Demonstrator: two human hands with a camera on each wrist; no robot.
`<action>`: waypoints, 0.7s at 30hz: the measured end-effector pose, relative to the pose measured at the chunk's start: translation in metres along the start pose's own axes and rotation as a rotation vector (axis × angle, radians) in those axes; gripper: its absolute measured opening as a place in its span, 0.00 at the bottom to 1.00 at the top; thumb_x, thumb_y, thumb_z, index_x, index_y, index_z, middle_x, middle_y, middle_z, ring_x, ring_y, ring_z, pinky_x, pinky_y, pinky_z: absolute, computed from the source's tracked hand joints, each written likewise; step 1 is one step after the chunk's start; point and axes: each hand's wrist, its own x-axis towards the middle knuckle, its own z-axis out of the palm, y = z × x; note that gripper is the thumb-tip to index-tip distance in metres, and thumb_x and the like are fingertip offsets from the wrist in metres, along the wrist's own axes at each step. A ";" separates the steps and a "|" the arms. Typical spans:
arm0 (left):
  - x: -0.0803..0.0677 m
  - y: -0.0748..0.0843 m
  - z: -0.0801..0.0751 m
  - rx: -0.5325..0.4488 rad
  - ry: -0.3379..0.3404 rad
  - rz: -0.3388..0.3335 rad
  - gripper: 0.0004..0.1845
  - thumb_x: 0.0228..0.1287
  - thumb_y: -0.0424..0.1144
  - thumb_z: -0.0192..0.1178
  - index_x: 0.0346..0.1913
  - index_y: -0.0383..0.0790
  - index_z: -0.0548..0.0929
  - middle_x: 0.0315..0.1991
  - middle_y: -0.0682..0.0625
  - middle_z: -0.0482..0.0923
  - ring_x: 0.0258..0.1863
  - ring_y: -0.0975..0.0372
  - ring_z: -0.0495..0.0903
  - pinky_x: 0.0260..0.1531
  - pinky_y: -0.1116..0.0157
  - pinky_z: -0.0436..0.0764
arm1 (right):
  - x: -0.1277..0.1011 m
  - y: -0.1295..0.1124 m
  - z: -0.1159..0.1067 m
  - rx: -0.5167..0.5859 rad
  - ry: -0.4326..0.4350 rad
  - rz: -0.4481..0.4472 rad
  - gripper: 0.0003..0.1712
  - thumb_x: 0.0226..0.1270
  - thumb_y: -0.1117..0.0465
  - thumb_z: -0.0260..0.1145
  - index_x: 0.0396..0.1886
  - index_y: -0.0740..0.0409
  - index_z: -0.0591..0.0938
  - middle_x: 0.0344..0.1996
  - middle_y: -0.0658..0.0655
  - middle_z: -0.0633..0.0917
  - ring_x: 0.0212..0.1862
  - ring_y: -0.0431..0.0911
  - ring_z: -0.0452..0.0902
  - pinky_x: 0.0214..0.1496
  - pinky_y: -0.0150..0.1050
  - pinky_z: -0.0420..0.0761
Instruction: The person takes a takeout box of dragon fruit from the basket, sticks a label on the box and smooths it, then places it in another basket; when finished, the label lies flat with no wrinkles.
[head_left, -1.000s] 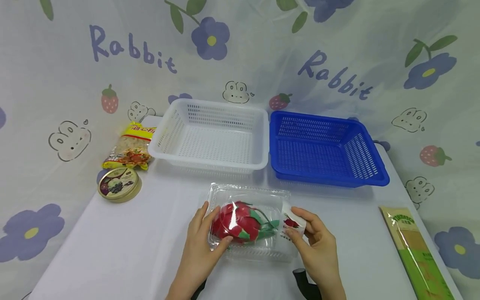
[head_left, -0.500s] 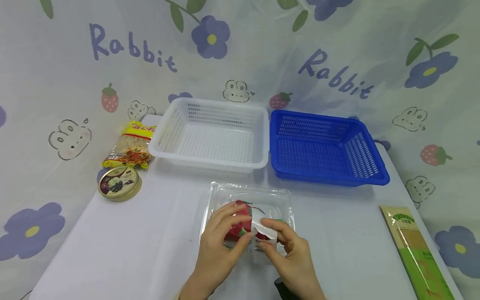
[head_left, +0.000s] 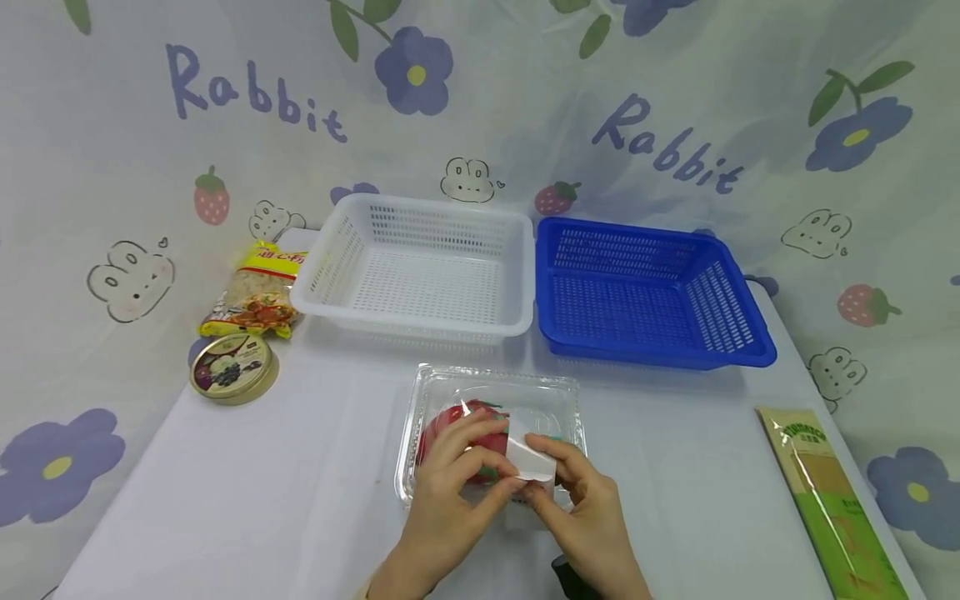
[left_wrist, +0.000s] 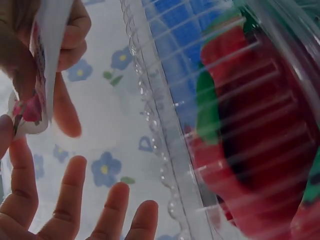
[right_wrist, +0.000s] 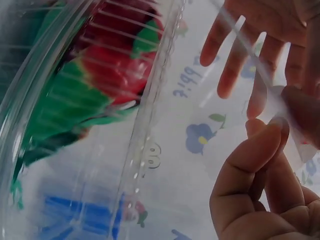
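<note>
A white label with a dragon fruit picture is held up above a clear plastic box. My left hand pinches the label's near left corner between thumb and index finger, its other fingers spread. From the right, my right hand pinches the same label near its lower edge. The left wrist view shows the printed side of the label between the two hands. Inside the box lies a red and green dragon fruit, partly hidden by my left fingers. The box sits on the table beneath both hands.
Behind the box stand a white basket and a blue basket. At left are a yellow food bag and a round gold tin. A long green and tan packet lies at the right edge.
My right hand has moved left with the label, from the box's right side to above its middle. My left hand has left the box's left side and now pinches the label.
</note>
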 end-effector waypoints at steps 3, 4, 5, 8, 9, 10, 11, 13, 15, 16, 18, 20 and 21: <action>-0.001 0.000 0.000 -0.011 -0.019 0.005 0.07 0.54 0.41 0.71 0.29 0.51 0.81 0.53 0.50 0.81 0.62 0.52 0.74 0.65 0.57 0.70 | -0.002 0.003 -0.004 0.019 -0.013 0.011 0.35 0.51 0.77 0.71 0.62 0.65 0.73 0.39 0.64 0.88 0.44 0.34 0.82 0.45 0.28 0.82; -0.002 0.001 0.000 -0.016 -0.027 0.006 0.07 0.55 0.42 0.71 0.28 0.51 0.81 0.53 0.50 0.82 0.62 0.53 0.74 0.65 0.56 0.70 | -0.002 0.003 -0.006 0.029 -0.019 0.018 0.37 0.51 0.76 0.72 0.63 0.65 0.71 0.41 0.62 0.88 0.44 0.35 0.82 0.46 0.29 0.82; -0.002 0.001 0.000 -0.020 -0.034 0.007 0.07 0.55 0.42 0.71 0.28 0.51 0.81 0.53 0.50 0.82 0.62 0.53 0.74 0.64 0.56 0.71 | -0.003 0.004 -0.007 0.047 -0.026 0.025 0.38 0.52 0.74 0.72 0.64 0.64 0.70 0.43 0.60 0.88 0.43 0.35 0.82 0.45 0.29 0.82; -0.002 0.001 0.000 -0.049 -0.053 0.012 0.08 0.56 0.43 0.70 0.27 0.51 0.80 0.52 0.50 0.82 0.61 0.53 0.74 0.63 0.57 0.72 | -0.004 0.006 -0.013 0.134 -0.044 0.020 0.35 0.63 0.65 0.67 0.68 0.67 0.65 0.50 0.52 0.86 0.47 0.38 0.82 0.44 0.32 0.83; -0.002 0.001 0.000 -0.065 -0.060 0.014 0.08 0.56 0.43 0.70 0.27 0.51 0.79 0.52 0.50 0.82 0.61 0.53 0.75 0.63 0.57 0.73 | -0.005 0.007 -0.014 0.165 -0.043 0.016 0.33 0.68 0.63 0.63 0.68 0.69 0.64 0.52 0.50 0.85 0.47 0.38 0.82 0.44 0.33 0.83; -0.002 0.001 0.000 -0.080 -0.066 0.019 0.09 0.56 0.42 0.70 0.27 0.50 0.79 0.52 0.50 0.82 0.60 0.53 0.75 0.62 0.58 0.74 | -0.005 0.007 -0.015 0.182 -0.034 0.017 0.30 0.72 0.60 0.58 0.68 0.69 0.63 0.54 0.47 0.83 0.49 0.39 0.81 0.44 0.33 0.83; -0.002 0.001 0.000 -0.099 -0.072 0.023 0.09 0.56 0.42 0.70 0.27 0.50 0.79 0.51 0.50 0.82 0.60 0.54 0.76 0.62 0.59 0.74 | -0.005 0.008 -0.016 0.200 -0.019 0.016 0.28 0.75 0.60 0.53 0.68 0.70 0.63 0.55 0.46 0.83 0.50 0.39 0.81 0.44 0.33 0.83; -0.002 0.000 0.000 -0.142 -0.087 0.032 0.09 0.56 0.41 0.70 0.27 0.49 0.78 0.50 0.49 0.83 0.58 0.55 0.77 0.60 0.62 0.75 | -0.004 0.008 -0.018 0.229 0.031 0.024 0.24 0.77 0.65 0.48 0.67 0.71 0.64 0.55 0.46 0.83 0.50 0.38 0.81 0.44 0.32 0.82; -0.002 0.000 0.000 -0.184 -0.105 0.049 0.09 0.56 0.40 0.70 0.27 0.48 0.78 0.48 0.49 0.85 0.55 0.57 0.79 0.58 0.64 0.77 | -0.003 0.009 -0.020 0.231 0.106 0.049 0.22 0.74 0.73 0.48 0.66 0.72 0.66 0.53 0.47 0.84 0.49 0.38 0.82 0.44 0.30 0.82; -0.002 -0.001 0.001 -0.201 -0.114 0.056 0.09 0.56 0.39 0.70 0.28 0.48 0.78 0.46 0.49 0.85 0.53 0.57 0.81 0.57 0.64 0.78 | -0.002 0.009 -0.021 0.231 0.151 0.071 0.22 0.71 0.76 0.50 0.64 0.72 0.67 0.52 0.47 0.85 0.48 0.38 0.82 0.44 0.29 0.82; -0.003 -0.001 0.001 -0.245 -0.136 0.062 0.08 0.56 0.37 0.70 0.28 0.47 0.78 0.41 0.50 0.87 0.49 0.58 0.83 0.53 0.65 0.80 | -0.001 0.009 -0.024 0.250 0.241 0.126 0.25 0.65 0.82 0.53 0.63 0.73 0.69 0.49 0.48 0.86 0.47 0.38 0.83 0.43 0.29 0.83; -0.004 -0.002 0.001 -0.272 -0.153 0.061 0.08 0.57 0.35 0.69 0.29 0.46 0.79 0.37 0.51 0.87 0.46 0.58 0.85 0.51 0.65 0.81 | 0.000 0.011 -0.029 0.239 0.332 0.175 0.27 0.61 0.84 0.56 0.61 0.73 0.70 0.47 0.48 0.87 0.46 0.38 0.84 0.44 0.29 0.84; -0.005 -0.002 0.001 -0.277 -0.159 0.057 0.07 0.57 0.34 0.69 0.30 0.46 0.79 0.35 0.52 0.87 0.44 0.58 0.85 0.49 0.65 0.82 | 0.001 0.012 -0.032 0.229 0.377 0.200 0.27 0.60 0.84 0.57 0.60 0.73 0.71 0.46 0.48 0.87 0.46 0.38 0.84 0.43 0.28 0.83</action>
